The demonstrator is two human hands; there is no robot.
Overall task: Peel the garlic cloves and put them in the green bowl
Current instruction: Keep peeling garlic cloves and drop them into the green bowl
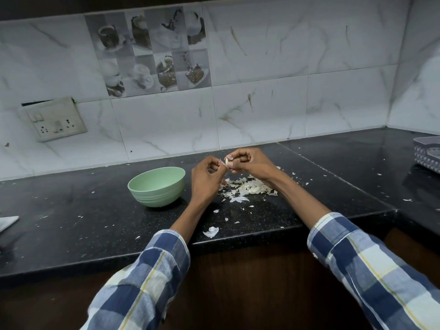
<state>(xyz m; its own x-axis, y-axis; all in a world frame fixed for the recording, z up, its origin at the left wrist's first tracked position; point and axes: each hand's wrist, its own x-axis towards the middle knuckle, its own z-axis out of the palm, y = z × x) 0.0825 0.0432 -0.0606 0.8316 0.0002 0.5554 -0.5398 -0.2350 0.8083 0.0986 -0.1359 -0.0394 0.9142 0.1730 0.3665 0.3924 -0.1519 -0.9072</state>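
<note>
Just right of the green bowl (157,186), above a heap of peelings (247,186), the left hand (206,178) and right hand (247,163) both pinch one garlic clove (226,161) between curled fingers

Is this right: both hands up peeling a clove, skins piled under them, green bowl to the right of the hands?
One error: in the head view the bowl sits left of the hands, not right. Left hand and right hand do peel a clove above the skins.
</note>
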